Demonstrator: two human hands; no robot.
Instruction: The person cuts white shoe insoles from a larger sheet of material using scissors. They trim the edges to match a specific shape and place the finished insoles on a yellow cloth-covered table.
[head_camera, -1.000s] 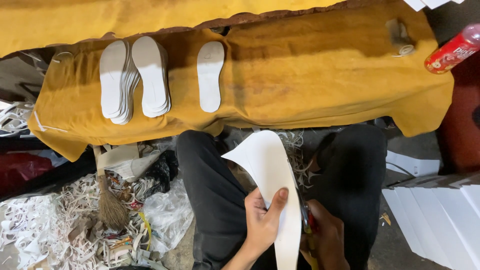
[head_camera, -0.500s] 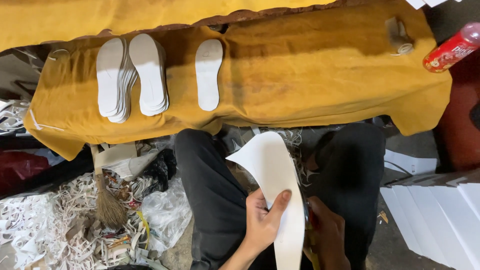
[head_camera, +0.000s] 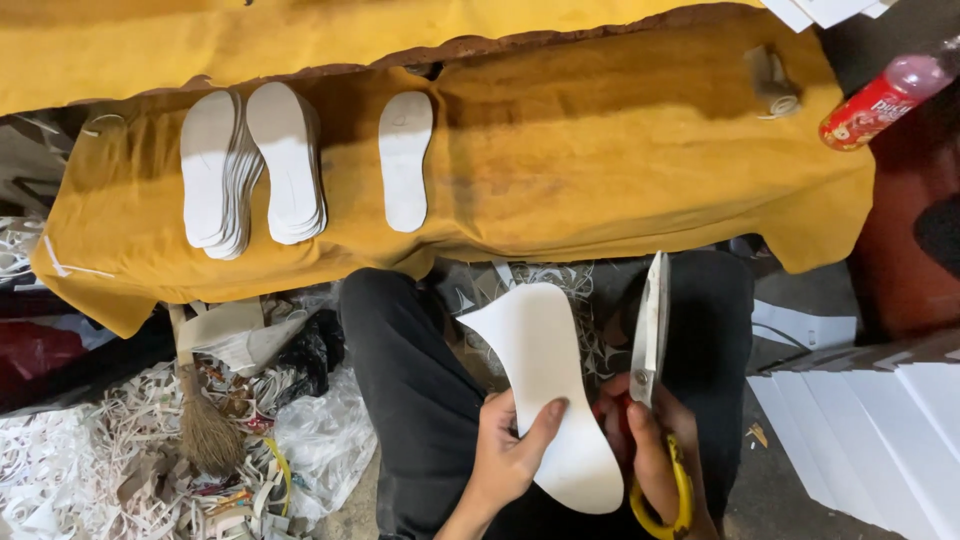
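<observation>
I've got the white insole blank (head_camera: 548, 385) up over my lap, between my dark-trousered knees (head_camera: 400, 360), one corner flaring out to the left. My left hand (head_camera: 510, 450) pinches it near its lower half, thumb laid across the face, fingers behind. Just to the right, my right hand (head_camera: 655, 445) is clenched around the yellow-and-red handles of the scissors (head_camera: 652, 330); the blades point up and away, closed together as far as I can see, standing just beside the blank's right edge and not touching it.

Room is tight: the yellow leather sheet (head_camera: 620, 150) hangs over the bench edge right ahead of my knees, and white sheet stock (head_camera: 880, 430) is stacked close on the right. On the left, the floor carries white trimmings (head_camera: 90, 450), a small broom (head_camera: 205, 425) and clear plastic (head_camera: 325, 430).

On the leather lie two stacks of cut insoles (head_camera: 250, 165) and a single insole (head_camera: 404, 158) beside them. A red bottle (head_camera: 875, 100) lies at the far right, near a small tape roll (head_camera: 775, 85).
</observation>
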